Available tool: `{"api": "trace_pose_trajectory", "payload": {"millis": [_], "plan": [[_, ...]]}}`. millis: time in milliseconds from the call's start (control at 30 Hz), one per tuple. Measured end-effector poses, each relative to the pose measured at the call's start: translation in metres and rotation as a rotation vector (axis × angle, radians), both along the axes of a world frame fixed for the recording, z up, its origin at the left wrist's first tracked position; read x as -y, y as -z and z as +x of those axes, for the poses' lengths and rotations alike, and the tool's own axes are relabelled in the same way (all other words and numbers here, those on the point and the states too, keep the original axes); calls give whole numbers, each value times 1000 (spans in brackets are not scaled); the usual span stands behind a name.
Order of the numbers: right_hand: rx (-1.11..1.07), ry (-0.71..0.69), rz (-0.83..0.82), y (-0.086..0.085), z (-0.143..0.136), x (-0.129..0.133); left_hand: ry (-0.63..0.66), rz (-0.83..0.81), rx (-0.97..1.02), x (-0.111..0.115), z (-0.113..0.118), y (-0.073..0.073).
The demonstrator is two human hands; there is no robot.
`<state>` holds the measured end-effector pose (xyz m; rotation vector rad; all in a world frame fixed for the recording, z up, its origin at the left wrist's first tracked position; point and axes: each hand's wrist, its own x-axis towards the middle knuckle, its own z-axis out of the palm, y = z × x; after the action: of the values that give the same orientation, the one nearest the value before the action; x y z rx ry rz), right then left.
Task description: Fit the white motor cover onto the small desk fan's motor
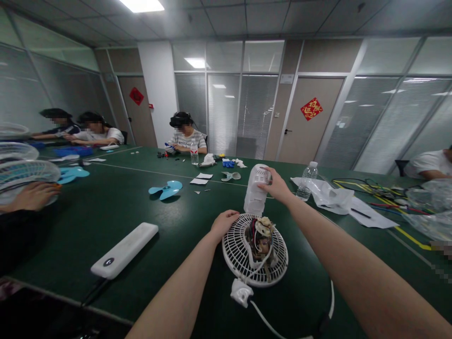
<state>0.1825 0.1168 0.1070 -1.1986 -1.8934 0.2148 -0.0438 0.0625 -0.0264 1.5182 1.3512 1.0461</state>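
A white round fan grille (235,252) lies on the green table in front of me, with an exposed fan motor (262,238) and its wires at its middle. My left hand (225,225) grips the grille's left upper rim, its fingertips partly hidden. Just beyond the grille, my right hand (277,186) holds a white plastic motor cover (256,190) with vent slots, fingers closed on its upper right side. The cover stands roughly upright, tilted slightly. A white plastic part (241,293) with a cable hangs off the grille's near edge.
A white power bank (125,249) and blue fan blades (165,189) lie to the left. Further off are a clear blade (231,176) and paper slips (202,178). A water bottle (307,181) and plastic bag (332,197) stand right. A co-worker's hand (33,197) touches another grille.
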Motion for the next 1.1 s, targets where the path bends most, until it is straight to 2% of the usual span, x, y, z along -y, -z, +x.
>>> {"api": "trace_pose_trajectory", "payload": {"millis": [133, 267, 333, 433, 500, 600, 700, 800, 867, 967, 1100], "plan": [[-69, 27, 29, -6, 2, 0, -15, 1, 4, -1, 1, 1], [-132, 63, 63, -20, 4, 10, -26, 3, 4, -1, 1, 2], [-175, 60, 103, -26, 5, 25, -31, 3, 3, -1, 0, 2], [-223, 29, 149, -24, 8, 64, -38, 4, 0, -1, 1, 2], [-214, 11, 141, -15, 12, 97, -43, 3, 0, -2, 3, 4], [-174, 11, 128, 9, 18, 143, -50, 2, 2, -3, 6, 8], [-79, 2, 97, 38, 24, 171, -56, 2, 2, -5, 8, 12], [-53, -29, 34, 61, 29, 178, -60, 7, -5, -7, 9, 15], [-81, -59, -1, 69, 30, 177, -61, 11, -12, -9, 9, 16], [-66, -95, -19, 73, 28, 175, -68, 18, -28, -10, 10, 16], [67, -102, -52, 74, 24, 179, -116, 53, -63, -9, 12, 14]]}}
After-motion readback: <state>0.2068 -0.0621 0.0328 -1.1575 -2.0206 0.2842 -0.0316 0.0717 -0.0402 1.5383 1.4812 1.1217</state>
